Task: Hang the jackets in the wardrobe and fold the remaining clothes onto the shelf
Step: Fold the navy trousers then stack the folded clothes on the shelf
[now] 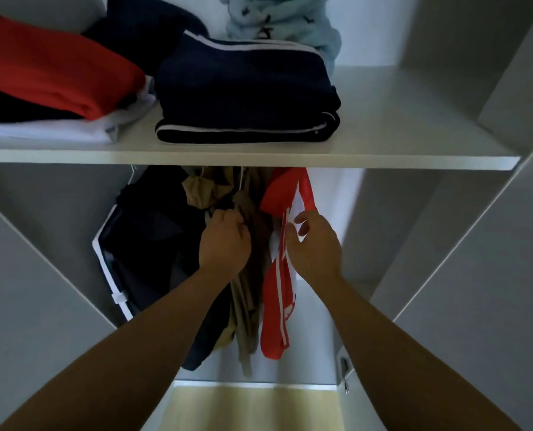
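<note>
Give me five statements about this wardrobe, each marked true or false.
1. The left hand grips the khaki jacket. True.
2. The right hand holds the hanging navy jacket. False: it holds the edge of the red jacket, which has white stripes.
3. A folded navy garment with white stripes lies on the shelf. True.
4. The light blue item sits in front of the folded navy garment. False: it sits behind it, deeper on the shelf.
5. The khaki jacket hangs between the hanging navy jacket and the red jacket. True.
</note>
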